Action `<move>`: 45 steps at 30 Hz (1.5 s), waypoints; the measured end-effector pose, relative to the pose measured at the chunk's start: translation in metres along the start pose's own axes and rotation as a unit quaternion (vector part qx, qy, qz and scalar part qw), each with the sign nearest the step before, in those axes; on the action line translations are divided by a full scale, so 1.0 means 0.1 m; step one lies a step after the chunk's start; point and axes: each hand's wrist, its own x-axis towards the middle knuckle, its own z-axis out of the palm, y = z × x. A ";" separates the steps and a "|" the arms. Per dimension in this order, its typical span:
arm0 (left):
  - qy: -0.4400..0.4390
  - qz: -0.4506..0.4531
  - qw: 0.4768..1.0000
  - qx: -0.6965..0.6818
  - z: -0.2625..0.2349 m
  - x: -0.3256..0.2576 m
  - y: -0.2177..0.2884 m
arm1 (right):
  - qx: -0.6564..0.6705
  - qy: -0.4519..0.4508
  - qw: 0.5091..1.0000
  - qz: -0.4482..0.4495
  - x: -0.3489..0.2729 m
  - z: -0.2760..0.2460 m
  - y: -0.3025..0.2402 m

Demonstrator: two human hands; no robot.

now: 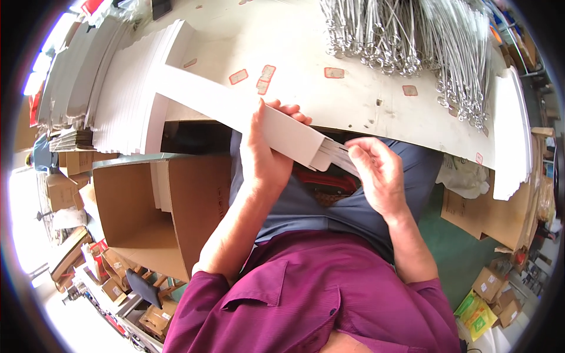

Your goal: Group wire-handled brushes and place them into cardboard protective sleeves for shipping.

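Observation:
A long, narrow white box (289, 135) slants across my front, its far end by the white boxes on the left. My left hand (265, 157) wraps round it from below, thumb on the near side and fingertips over the far side. The right-hand end is open, with a small flap (321, 161) standing out. Several thin metal skewers (338, 155) stick out of this opening. My right hand (378, 173) closes on their outer ends, thumb against bent fingers. How far the skewers reach inside is hidden.
Ring-ended metal skewers (406, 38) lie heaped at the table's far right. White flat boxes (126, 88) stand in a row at left; more white pieces (513, 135) are at the right edge. An open cardboard carton (200, 206) stands below the table at left.

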 end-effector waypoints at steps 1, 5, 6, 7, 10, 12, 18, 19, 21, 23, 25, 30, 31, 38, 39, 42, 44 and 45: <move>0.002 -0.007 1.000 0.004 0.03 -0.05 -0.07 | -0.006 0.023 1.000 -0.017 0.03 0.10 -0.04; -0.015 0.030 0.999 0.007 0.03 -0.04 -0.14 | -0.067 0.074 0.988 -0.115 0.14 0.32 0.06; -0.017 0.028 0.999 0.007 0.04 -0.04 -0.14 | -0.091 0.060 0.985 -0.131 0.14 0.32 0.06; -0.020 0.041 0.998 0.031 0.05 -0.05 -0.13 | -0.114 0.045 0.982 -0.146 0.13 0.32 0.08; -0.029 0.043 0.997 0.058 0.01 -0.08 -0.15 | -0.166 0.053 0.969 -0.174 0.14 0.29 0.15; -0.004 0.029 0.997 0.072 0.00 -0.13 -0.17 | -0.179 0.050 0.965 -0.186 0.16 0.24 0.14; 0.001 -0.021 0.995 0.102 -0.04 -0.27 -0.19 | -0.171 -0.013 0.969 -0.180 0.10 0.13 0.13; 0.000 -0.022 0.995 0.102 -0.06 -0.29 -0.21 | -0.145 -0.041 0.979 -0.140 0.09 0.16 0.12; -0.018 -0.014 0.991 0.132 -0.09 -0.34 -0.27 | -0.150 -0.043 0.979 -0.127 0.08 0.20 0.10; -0.021 -0.020 0.990 0.139 -0.09 -0.37 -0.26 | -0.139 -0.050 0.985 -0.094 0.06 0.19 0.05; -0.023 -0.027 0.989 0.145 -0.15 -0.40 -0.27 | -0.117 -0.058 0.988 -0.078 0.05 0.12 0.06; -0.126 -0.226 0.929 0.264 -0.36 -0.55 -0.14 | -0.087 -0.074 0.993 -0.039 0.03 -0.08 0.04; -0.166 -0.222 0.901 0.334 -0.33 -0.61 -0.07 | -0.083 -0.086 0.993 -0.023 0.02 -0.11 0.04; -0.365 0.160 0.616 0.679 0.09 -0.95 0.44 | -0.104 -0.160 0.981 0.047 0.00 -0.25 -0.05; -0.371 0.229 0.564 0.702 0.16 -0.90 0.44 | -0.104 -0.159 0.981 0.048 0.00 -0.25 -0.06; -0.368 0.284 0.426 0.776 0.28 -0.65 0.33 | -0.109 -0.197 0.971 0.082 -0.01 -0.22 -0.09; -0.393 0.213 0.425 0.787 0.10 -0.47 0.20 | -0.115 -0.202 0.972 0.031 -0.01 -0.15 -0.12; -0.398 0.189 0.406 0.801 0.07 -0.45 0.17 | -0.122 -0.201 0.972 0.014 -0.01 -0.14 -0.09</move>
